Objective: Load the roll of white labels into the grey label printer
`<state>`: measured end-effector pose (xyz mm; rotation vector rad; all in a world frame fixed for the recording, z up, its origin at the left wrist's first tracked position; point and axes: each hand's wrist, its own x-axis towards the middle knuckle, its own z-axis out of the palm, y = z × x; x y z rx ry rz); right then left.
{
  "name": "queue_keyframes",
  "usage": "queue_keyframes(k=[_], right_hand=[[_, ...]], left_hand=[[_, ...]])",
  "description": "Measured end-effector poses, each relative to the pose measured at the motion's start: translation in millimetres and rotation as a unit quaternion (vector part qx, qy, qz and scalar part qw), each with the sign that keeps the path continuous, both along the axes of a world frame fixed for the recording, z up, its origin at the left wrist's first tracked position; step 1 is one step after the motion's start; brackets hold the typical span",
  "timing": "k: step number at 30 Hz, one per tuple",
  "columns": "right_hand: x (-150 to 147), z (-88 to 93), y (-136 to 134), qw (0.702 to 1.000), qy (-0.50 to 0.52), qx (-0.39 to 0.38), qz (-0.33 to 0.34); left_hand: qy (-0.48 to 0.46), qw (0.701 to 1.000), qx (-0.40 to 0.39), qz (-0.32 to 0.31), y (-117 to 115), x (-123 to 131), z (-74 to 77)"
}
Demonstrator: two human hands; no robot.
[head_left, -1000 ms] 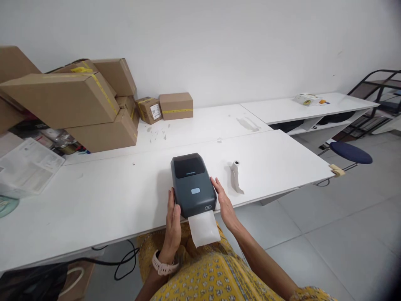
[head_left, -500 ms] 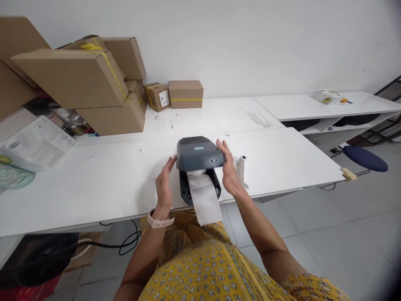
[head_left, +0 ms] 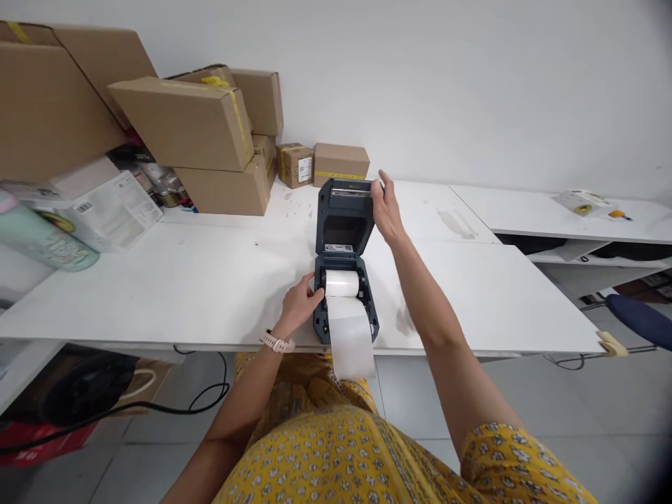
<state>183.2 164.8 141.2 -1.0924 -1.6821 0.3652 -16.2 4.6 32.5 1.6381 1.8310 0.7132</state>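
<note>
A dark grey label printer stands at the front edge of the white table with its lid swung fully up. Inside lies a white label roll, and a strip of white label paper hangs out over the table edge. My right hand grips the top right corner of the raised lid. My left hand, with a pale wristwatch, rests on the printer's left side next to the roll, fingers curled against the housing.
Stacked cardboard boxes fill the back left, with two small boxes by the wall. A white packet and a green bottle lie at left. A second white table and a blue stool stand to the right.
The printer lid went from closed to fully raised, lifted by my right hand. My left hand moved onto the printer's left side by the exposed roll. The view shifted left.
</note>
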Motion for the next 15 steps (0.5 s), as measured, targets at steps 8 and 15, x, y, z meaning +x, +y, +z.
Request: queue_keyframes(k=[8, 15], right_hand=[[13.0, -32.2, -81.4, 0.941, -0.268, -0.071, 0.196], [-21.1, -67.7, -50.3, 0.801, -0.476, -0.239, 0.273]], left_hand=[[0.11, 0.994, -0.022, -0.004, 7.9, 7.9, 1.4], [0.137, 0.99, -0.027, -0.023, 5.8, 9.9, 8.1]])
